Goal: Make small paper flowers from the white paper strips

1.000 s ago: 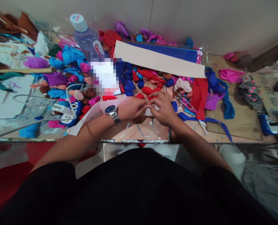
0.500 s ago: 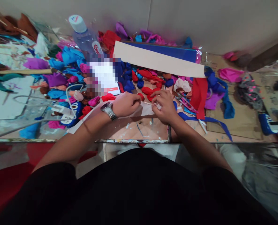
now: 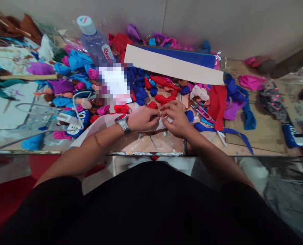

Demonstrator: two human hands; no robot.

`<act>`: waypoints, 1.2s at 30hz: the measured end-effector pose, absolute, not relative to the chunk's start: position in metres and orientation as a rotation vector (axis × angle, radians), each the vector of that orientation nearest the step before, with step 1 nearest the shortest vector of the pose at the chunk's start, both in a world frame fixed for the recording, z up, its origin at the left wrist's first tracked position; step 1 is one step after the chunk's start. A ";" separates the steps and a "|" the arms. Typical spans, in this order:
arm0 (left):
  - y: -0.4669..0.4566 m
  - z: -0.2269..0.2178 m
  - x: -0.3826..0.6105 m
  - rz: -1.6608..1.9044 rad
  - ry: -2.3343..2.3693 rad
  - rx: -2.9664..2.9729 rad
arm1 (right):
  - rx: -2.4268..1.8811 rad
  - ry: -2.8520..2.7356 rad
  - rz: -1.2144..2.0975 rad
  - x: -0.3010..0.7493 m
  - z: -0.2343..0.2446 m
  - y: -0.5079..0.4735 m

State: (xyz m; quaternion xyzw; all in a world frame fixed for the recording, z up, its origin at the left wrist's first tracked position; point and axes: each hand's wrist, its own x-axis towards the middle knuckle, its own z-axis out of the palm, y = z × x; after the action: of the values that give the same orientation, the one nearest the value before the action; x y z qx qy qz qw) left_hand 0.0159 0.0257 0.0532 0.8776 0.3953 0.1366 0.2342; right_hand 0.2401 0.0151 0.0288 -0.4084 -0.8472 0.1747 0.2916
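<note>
- The left hand (image 3: 142, 118) is curled over the pale strip (image 3: 98, 125), thumb and forefinger drawn together on it, as far as can be seen; the fingertips partly hide the hold.
- The right hand (image 3: 176, 118) faces it with bent fingers, seeming to pinch the other end of the strip between thumb and fingertips.
- The strip lies at the near side of the counter (image 3: 147, 144), running from under the left forearm up to the gap between the hands.
- If the two hands pull unevenly, the strip could tear or crease, since it looks thin and the pinch is small.
- The left forearm crosses over the strip; its weight, or the watch (image 3: 124, 125), could snag or drag it.
- The red pieces (image 3: 164, 99) sit just beyond the fingers; a forward push might scatter them or catch them up with the strip.
- The blue ribbon (image 3: 225, 130) lies near the right forearm, so a sweep of that arm could shift it.
- The pink scissors (image 3: 207, 114) lie among scraps to the right; a blind reach there risks a prick.
- The cable (image 3: 41, 136) loops on the left, near the strip's loose end, and could tangle with it if the strip slides that way.
</note>
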 end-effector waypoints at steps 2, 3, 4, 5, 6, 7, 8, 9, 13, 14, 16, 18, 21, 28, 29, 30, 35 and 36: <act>0.026 0.053 0.016 0.367 1.088 2.402 | -1.073 -2.259 0.471 0.241 0.030 0.015; 0.027 0.053 0.015 0.370 1.081 2.395 | -1.067 -2.260 0.474 0.242 0.030 0.016; 0.027 0.053 0.015 0.377 1.072 2.383 | -1.063 -2.260 0.476 0.242 0.030 0.016; 0.027 0.053 0.015 0.383 1.063 2.366 | -1.062 -2.260 0.477 0.243 0.030 0.017; 0.028 0.053 0.014 0.384 1.055 2.348 | -1.064 -2.260 0.476 0.243 0.030 0.017; 0.028 0.053 0.014 0.380 1.049 2.332 | -1.067 -2.258 0.474 0.243 0.030 0.018; 0.029 0.054 0.014 0.371 1.046 2.322 | -1.070 -2.253 0.470 0.243 0.030 0.018; 0.029 0.054 0.014 0.357 1.048 2.319 | -1.069 -2.247 0.463 0.244 0.030 0.019; 0.031 0.052 0.012 0.313 1.057 2.333 | -1.040 -2.238 0.411 0.246 0.028 0.020; 0.031 0.052 0.012 0.305 1.059 2.330 | -1.037 -2.245 0.394 0.246 0.028 0.020; 0.032 0.051 0.012 0.287 1.059 2.328 | -1.043 -2.270 0.375 0.246 0.029 0.019; 0.032 0.049 0.012 0.268 1.052 2.337 | -1.054 -2.297 0.384 0.245 0.030 0.018; 0.033 0.048 0.011 0.245 1.041 2.354 | -1.048 -2.333 0.397 0.244 0.032 0.016; 0.036 0.048 0.010 0.244 1.042 2.263 | -1.032 -2.348 0.372 0.245 0.030 0.014; 0.036 0.048 0.010 0.248 1.035 2.249 | -1.039 -2.352 0.369 0.245 0.030 0.013; 0.036 0.048 0.010 0.250 1.028 2.234 | -1.046 -2.358 0.363 0.245 0.029 0.013; 0.036 0.048 0.010 0.258 1.023 2.148 | -1.034 -2.408 0.277 0.243 0.029 0.012; 0.036 0.048 0.010 0.261 1.029 2.130 | -1.027 -2.415 0.250 0.243 0.029 0.012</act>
State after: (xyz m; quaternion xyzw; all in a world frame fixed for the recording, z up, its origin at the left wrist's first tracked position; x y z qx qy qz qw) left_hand 0.0099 0.0360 0.0483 0.8308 0.4015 0.1018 0.3717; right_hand 0.2430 0.0122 0.0285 -0.3772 -0.8870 0.0920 0.2499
